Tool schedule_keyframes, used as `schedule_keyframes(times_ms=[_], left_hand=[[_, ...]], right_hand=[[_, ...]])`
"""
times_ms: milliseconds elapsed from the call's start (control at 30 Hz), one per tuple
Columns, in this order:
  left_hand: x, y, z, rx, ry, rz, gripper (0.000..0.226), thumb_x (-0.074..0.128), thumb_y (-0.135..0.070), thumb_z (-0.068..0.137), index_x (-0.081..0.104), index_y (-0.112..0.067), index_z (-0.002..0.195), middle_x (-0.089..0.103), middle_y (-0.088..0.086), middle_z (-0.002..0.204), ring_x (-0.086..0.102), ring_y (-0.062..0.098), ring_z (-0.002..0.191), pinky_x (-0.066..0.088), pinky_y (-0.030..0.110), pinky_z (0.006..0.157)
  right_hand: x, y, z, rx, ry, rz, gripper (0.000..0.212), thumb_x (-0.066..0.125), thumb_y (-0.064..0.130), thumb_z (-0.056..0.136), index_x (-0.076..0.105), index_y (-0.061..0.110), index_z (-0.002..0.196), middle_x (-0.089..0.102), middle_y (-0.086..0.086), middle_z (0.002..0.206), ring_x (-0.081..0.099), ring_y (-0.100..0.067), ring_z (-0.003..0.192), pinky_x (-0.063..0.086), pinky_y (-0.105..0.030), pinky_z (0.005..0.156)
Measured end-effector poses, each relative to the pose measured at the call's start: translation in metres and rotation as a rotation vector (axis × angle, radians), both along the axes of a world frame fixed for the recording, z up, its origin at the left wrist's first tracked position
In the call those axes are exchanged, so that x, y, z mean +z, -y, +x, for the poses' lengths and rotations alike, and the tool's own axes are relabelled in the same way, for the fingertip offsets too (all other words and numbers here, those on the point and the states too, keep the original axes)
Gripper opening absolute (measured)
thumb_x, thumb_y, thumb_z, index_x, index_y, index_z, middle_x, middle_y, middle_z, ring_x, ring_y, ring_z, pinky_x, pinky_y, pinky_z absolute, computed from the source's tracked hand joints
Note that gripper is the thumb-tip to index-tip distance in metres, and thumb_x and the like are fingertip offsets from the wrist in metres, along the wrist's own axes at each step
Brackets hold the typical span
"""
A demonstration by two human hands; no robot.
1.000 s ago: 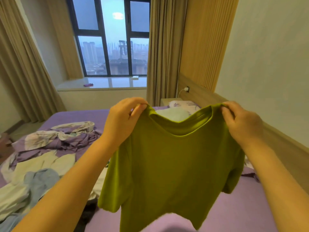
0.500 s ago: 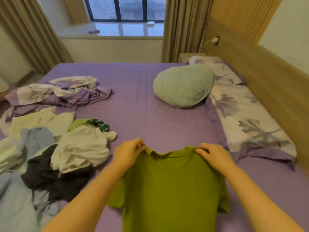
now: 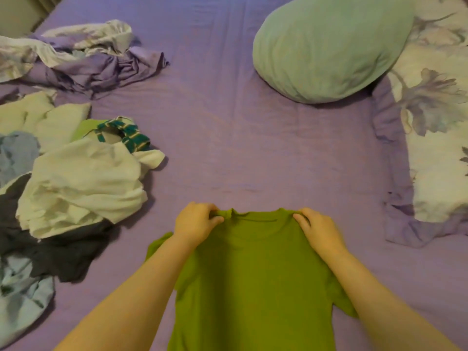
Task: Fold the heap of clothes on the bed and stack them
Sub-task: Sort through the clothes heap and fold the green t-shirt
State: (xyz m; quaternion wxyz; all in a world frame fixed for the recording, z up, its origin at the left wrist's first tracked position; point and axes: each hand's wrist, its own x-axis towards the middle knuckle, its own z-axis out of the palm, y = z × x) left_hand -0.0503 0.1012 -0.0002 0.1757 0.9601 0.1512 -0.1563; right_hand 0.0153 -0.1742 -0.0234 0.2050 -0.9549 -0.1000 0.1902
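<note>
Green T-shirt (image 3: pixel 253 274), lifted a second ago, is now lying on the bed (image 3: pixel 228 148); both hands, left hand (image 3: pixel 196 222) and right hand (image 3: pixel 319 230), are pinching its shoulders, ready for folding.

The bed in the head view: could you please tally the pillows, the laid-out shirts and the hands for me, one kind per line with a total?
Pillows: 2, the green pillow and the floral pillow
Laid-out shirts: 1, the olive T-shirt
Hands: 2, the left hand and the right hand, each pinching a shoulder of the shirt
Total: 5
</note>
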Motion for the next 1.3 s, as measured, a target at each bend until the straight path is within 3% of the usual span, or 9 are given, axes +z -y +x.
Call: schedule_keyframes(times_ms=[267, 533, 600, 733, 867, 967, 1133, 1233, 1300], left_hand=[[-0.017, -0.046, 0.038, -0.002, 0.381, 0.118, 0.021, 0.064, -0.034, 0.089, 0.068, -0.016, 0.079, 0.065, 0.012, 0.067, 0.055, 0.037, 0.071, 0.035, 0.036, 0.054], [-0.092, -0.041, 0.077, 0.075, 0.123, 0.199, 0.028, 0.057, -0.034, 0.092, 0.065, -0.019, 0.114, 0.063, 0.012, 0.111, 0.052, 0.036, 0.108, 0.040, 0.040, 0.083], [-0.098, -0.028, 0.069, 0.071, 0.195, 0.212, 0.032, 0.059, -0.027, 0.087, 0.064, -0.015, 0.116, 0.061, 0.016, 0.114, 0.051, 0.039, 0.109, 0.041, 0.045, 0.090], [-0.093, 0.025, 0.063, -0.235, 0.408, 0.249, 0.043, 0.048, -0.027, 0.081, 0.064, -0.016, 0.119, 0.061, 0.015, 0.124, 0.055, 0.039, 0.118, 0.040, 0.060, 0.098], [-0.090, 0.100, 0.062, -0.646, 0.303, 0.133, 0.049, 0.040, -0.027, 0.081, 0.060, -0.029, 0.126, 0.057, 0.005, 0.135, 0.050, 0.032, 0.127, 0.036, 0.060, 0.102], [-0.094, 0.140, 0.075, -0.729, 0.207, 0.137, 0.054, 0.036, -0.026, 0.082, 0.056, -0.030, 0.132, 0.052, 0.005, 0.140, 0.046, 0.031, 0.131, 0.033, 0.060, 0.103], [-0.099, 0.173, 0.103, -0.746, 0.119, 0.093, 0.055, 0.043, -0.027, 0.098, 0.025, -0.028, 0.150, 0.017, 0.001, 0.160, 0.009, 0.032, 0.147, 0.002, 0.057, 0.114], [-0.097, 0.184, 0.119, -0.718, 0.105, 0.083, 0.049, 0.042, -0.029, 0.099, 0.032, -0.028, 0.147, 0.028, 0.002, 0.155, 0.013, 0.029, 0.145, 0.008, 0.052, 0.115], [-0.094, 0.188, 0.130, -0.676, 0.085, 0.099, 0.041, 0.046, -0.030, 0.096, 0.046, -0.024, 0.137, 0.043, 0.006, 0.140, 0.026, 0.029, 0.137, 0.019, 0.045, 0.111]], right_hand=[[-0.001, -0.025, 0.046, -0.023, 0.135, -0.177, 0.034, 0.035, 0.044, 0.099, 0.058, 0.023, 0.113, 0.066, -0.011, 0.110, 0.062, -0.033, 0.102, 0.045, -0.037, 0.073], [-0.080, -0.025, 0.079, 0.028, 0.069, -0.093, 0.031, 0.057, 0.034, 0.092, 0.062, 0.012, 0.114, 0.063, -0.016, 0.109, 0.058, -0.036, 0.104, 0.046, -0.042, 0.085], [-0.089, -0.020, 0.073, 0.002, 0.109, -0.057, 0.038, 0.061, 0.034, 0.089, 0.060, 0.011, 0.120, 0.062, -0.017, 0.111, 0.056, -0.036, 0.107, 0.045, -0.044, 0.089], [-0.089, 0.000, 0.062, -0.165, 0.076, 0.042, 0.053, 0.065, 0.032, 0.087, 0.051, 0.007, 0.131, 0.058, -0.016, 0.124, 0.052, -0.035, 0.116, 0.042, -0.046, 0.096], [-0.076, 0.035, 0.044, -0.387, -0.072, 0.133, 0.048, 0.057, 0.029, 0.093, 0.045, 0.009, 0.135, 0.060, -0.012, 0.124, 0.056, -0.033, 0.114, 0.043, -0.043, 0.094], [-0.068, 0.060, 0.020, -0.384, -0.108, 0.100, 0.041, 0.055, 0.025, 0.094, 0.050, 0.011, 0.132, 0.065, -0.008, 0.116, 0.060, -0.032, 0.107, 0.046, -0.045, 0.090], [-0.069, 0.086, -0.018, -0.297, -0.164, -0.079, 0.040, 0.064, 0.035, 0.087, 0.057, 0.015, 0.121, 0.066, -0.009, 0.113, 0.060, -0.031, 0.105, 0.045, -0.040, 0.085], [-0.067, 0.090, -0.021, -0.306, -0.107, 0.009, 0.017, 0.065, 0.031, 0.086, 0.057, 0.016, 0.089, 0.062, -0.010, 0.094, 0.057, -0.033, 0.095, 0.038, -0.038, 0.073], [-0.063, 0.097, -0.015, -0.351, -0.030, 0.106, 0.023, 0.065, 0.030, 0.087, 0.044, 0.021, 0.083, 0.054, -0.008, 0.085, 0.055, -0.035, 0.090, 0.034, -0.039, 0.068]])
